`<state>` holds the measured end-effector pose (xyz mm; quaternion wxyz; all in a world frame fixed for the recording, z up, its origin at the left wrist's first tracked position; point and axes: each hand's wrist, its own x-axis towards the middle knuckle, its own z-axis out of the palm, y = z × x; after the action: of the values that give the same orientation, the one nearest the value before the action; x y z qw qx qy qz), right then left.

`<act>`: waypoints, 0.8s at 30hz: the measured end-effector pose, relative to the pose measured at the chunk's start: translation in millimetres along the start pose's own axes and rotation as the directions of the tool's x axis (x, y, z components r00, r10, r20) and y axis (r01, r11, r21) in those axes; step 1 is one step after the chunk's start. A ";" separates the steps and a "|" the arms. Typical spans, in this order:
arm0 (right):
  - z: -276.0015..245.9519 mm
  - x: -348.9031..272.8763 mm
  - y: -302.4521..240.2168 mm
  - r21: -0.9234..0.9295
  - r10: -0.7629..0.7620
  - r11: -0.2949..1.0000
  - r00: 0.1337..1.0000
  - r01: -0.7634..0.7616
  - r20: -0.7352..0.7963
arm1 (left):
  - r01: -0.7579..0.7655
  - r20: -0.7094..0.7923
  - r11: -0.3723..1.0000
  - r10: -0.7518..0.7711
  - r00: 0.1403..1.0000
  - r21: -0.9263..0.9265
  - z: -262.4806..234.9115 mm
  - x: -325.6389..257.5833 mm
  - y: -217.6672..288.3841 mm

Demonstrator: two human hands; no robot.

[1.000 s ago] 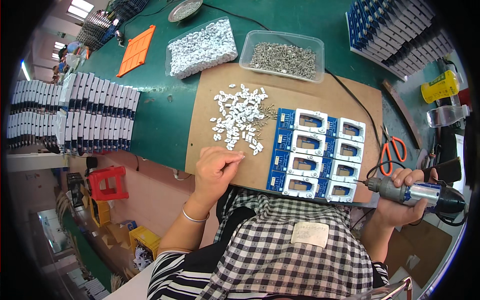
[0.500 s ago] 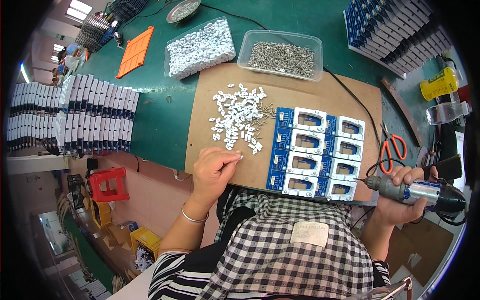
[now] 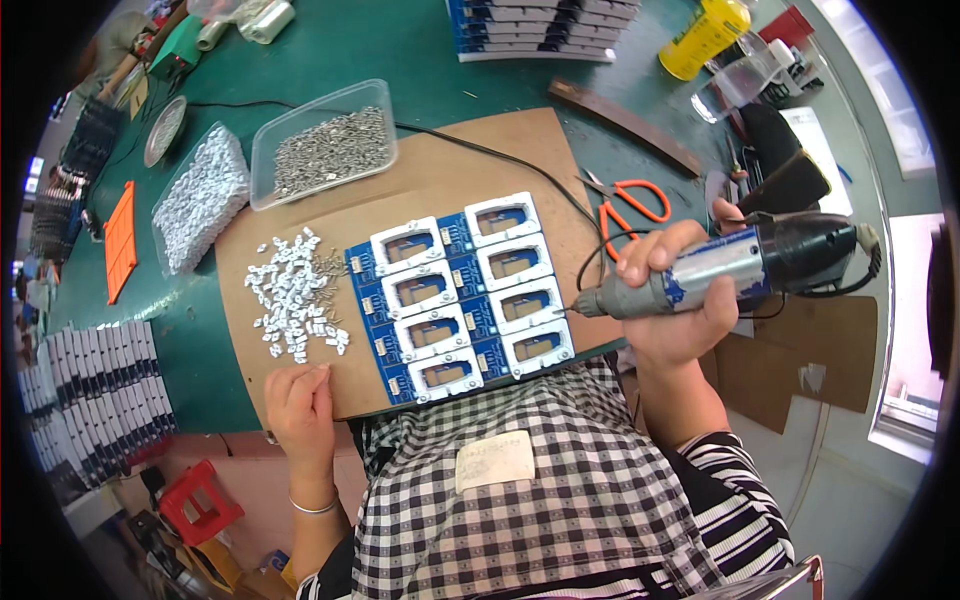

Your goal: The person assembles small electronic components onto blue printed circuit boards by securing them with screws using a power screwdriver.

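Left hand [image 3: 302, 405] lies at the near left edge of a brown sheet [image 3: 520, 150] on the green table [image 3: 420, 60], fingers curled and thumb drawn together with the forefinger; whether a small piece is pinched there I cannot tell.

Farthest left, white and blue units [image 3: 100, 390] are stacked in rows, and an orange tray [image 3: 120, 243] lies beyond them. Next comes a clear container heaped with white plastic pieces [image 3: 205, 200]. A loose pile of similar pieces [image 3: 290, 290] spreads on the left part of the sheet, just beyond the left hand's fingertips, with loose screws [image 3: 330, 275] along its right side. On the far side stands a clear tub [image 3: 262, 160] of screws.

Right of the pile, blue circuit boards [image 3: 470, 275] sit in two columns of four, each bearing a white frame [image 3: 532, 323]. Farther back are another stack of units [image 3: 540, 30] and a rusty bar [image 3: 625, 128]; orange-handled cutters [image 3: 645, 184] lie right of the boards.

Right hand [image 3: 675, 330] is wrapped around a power driver [image 3: 715, 268], its bit pointing left at the right column; contact is unclear. A yellow bottle [image 3: 703, 40] and a clear bottle [image 3: 740, 82] are at the far right.
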<state>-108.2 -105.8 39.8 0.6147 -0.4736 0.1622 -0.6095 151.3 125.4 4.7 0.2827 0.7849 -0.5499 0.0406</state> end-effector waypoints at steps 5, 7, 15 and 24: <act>-3.3 6.3 -9.4 -0.029 -0.010 1.000 0.999 0.009 -0.034 | -0.025 0.001 0.975 0.026 1.000 -0.222 5.7 22.3 23.4; -0.6 10.3 -14.2 0.012 -0.059 0.998 0.998 0.059 -0.017 | -0.174 0.011 0.925 0.189 0.982 -0.337 14.0 43.8 52.9; 2.1 -7.2 -25.9 0.070 0.049 0.996 0.982 -0.062 0.182 | -0.279 0.167 0.872 0.370 0.914 -0.402 53.3 63.5 105.9; 10.5 -10.9 -17.3 -0.010 0.092 0.996 0.986 -0.092 0.135 | -0.282 0.179 0.881 0.369 0.912 -0.380 62.4 66.1 108.2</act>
<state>-112.6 -88.7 54.4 0.6509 -0.5072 0.1429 -0.5465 65.9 13.9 20.5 0.3346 0.6172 -0.7040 -0.1068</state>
